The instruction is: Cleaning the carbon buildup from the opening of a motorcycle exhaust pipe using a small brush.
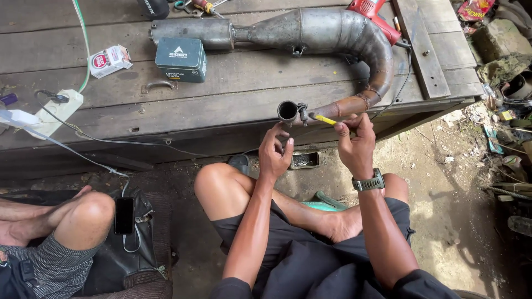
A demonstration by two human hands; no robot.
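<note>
Working the open mouth of the exhaust pipe at the bench edge, both hands on it.

Left hand sits under the pipe mouth, fingers curled up and pressed to its rim, steadying it. Right hand pinches a yellow-handled tool, its tip just beside the small clamp at the mouth. Step in hand looks like the clamp fitting; the next move likely calls for a firm hold and small turns. The pipe mouth overhangs the wooden bench edge, directly above the grip. Open room lies below, toward the knees; right of the grip, a black cable hangs near. Another person's knee is well apart, left.
</note>
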